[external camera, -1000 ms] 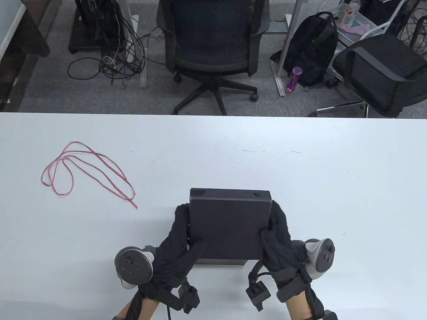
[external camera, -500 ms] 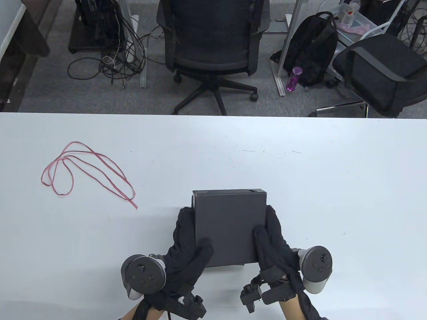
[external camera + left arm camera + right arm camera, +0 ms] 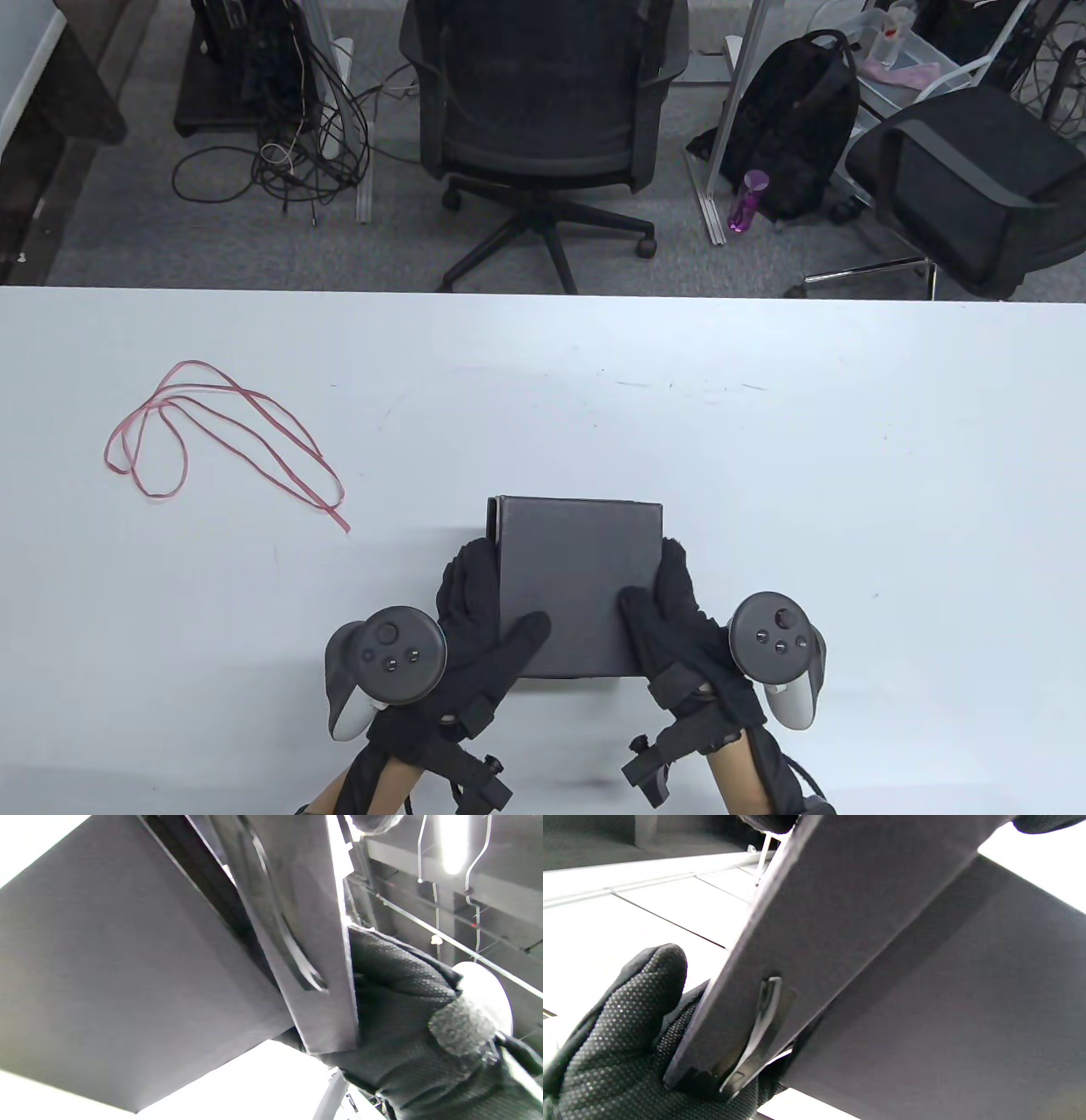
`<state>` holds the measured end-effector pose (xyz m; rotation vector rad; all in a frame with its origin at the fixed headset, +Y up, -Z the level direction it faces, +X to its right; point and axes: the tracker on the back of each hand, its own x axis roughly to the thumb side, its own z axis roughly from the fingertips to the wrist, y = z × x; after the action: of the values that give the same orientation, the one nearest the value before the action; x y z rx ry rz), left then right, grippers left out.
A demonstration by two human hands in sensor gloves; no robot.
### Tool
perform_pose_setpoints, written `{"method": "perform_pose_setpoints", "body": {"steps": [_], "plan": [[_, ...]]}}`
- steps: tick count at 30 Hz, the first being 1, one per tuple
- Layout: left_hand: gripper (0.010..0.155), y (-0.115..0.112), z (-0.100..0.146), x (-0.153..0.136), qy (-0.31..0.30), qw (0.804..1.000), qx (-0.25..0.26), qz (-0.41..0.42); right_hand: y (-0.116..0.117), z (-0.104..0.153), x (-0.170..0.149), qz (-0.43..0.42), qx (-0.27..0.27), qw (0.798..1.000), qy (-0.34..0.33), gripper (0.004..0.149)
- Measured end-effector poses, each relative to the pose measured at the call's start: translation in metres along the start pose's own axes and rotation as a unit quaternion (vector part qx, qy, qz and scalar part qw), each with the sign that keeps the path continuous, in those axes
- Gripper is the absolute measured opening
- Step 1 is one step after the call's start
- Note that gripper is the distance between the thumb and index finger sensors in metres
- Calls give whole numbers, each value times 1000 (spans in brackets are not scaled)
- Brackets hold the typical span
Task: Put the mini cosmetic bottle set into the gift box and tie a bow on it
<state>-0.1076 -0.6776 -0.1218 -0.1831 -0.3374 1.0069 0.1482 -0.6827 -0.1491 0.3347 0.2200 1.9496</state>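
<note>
A dark grey gift box (image 3: pixel 579 577) lies near the table's front edge, its top facing up. My left hand (image 3: pixel 484 620) grips its left side with the thumb laid on top. My right hand (image 3: pixel 670 611) grips the right side the same way. In the left wrist view the box (image 3: pixel 106 984) fills the left, and a slotted lid panel (image 3: pixel 305 942) stands a little off it. The right wrist view shows the same gap between box (image 3: pixel 946 1005) and lid panel (image 3: pixel 848 899). A thin red ribbon (image 3: pixel 229 433) lies loose at the left. No bottles are visible.
The white table (image 3: pixel 848 475) stretches wide around the box. Beyond its far edge stand two office chairs (image 3: pixel 543 110), a black backpack (image 3: pixel 797 127) and tangled cables (image 3: pixel 280 153) on the floor.
The box has tipped flat so its far face no longer shows, and it has slid slightly toward me. Both wrists have rolled, turning the trackers face up.
</note>
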Motion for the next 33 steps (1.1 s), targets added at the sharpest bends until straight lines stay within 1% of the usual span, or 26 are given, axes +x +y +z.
{"method": "perform_pose_setpoints", "body": {"steps": [5, 9, 13, 23, 27, 31, 33], "plan": [[93, 1, -3, -7, 17, 1000, -9, 7, 1, -3, -6, 10, 4, 1000, 10, 75], [84, 3, -6, -14, 31, 999, -9, 33, 3, -4, -10, 11, 8, 1000, 14, 74], [81, 3, -7, -18, 38, 998, -6, 39, 5, -5, -12, 14, 9, 1000, 13, 74], [80, 1, -10, -28, 62, 998, 3, 25, 9, -7, -18, 18, 17, 1000, 14, 75], [80, 0, -11, -28, 61, 998, 5, 24, 11, -8, -20, 16, 18, 1000, 12, 76], [78, -2, -12, -29, 61, 998, 28, 11, 10, -9, -21, 33, 17, 999, 8, 75], [76, -2, -13, -33, 64, 997, 42, -15, 12, -10, -23, 32, 19, 999, 10, 76]]}}
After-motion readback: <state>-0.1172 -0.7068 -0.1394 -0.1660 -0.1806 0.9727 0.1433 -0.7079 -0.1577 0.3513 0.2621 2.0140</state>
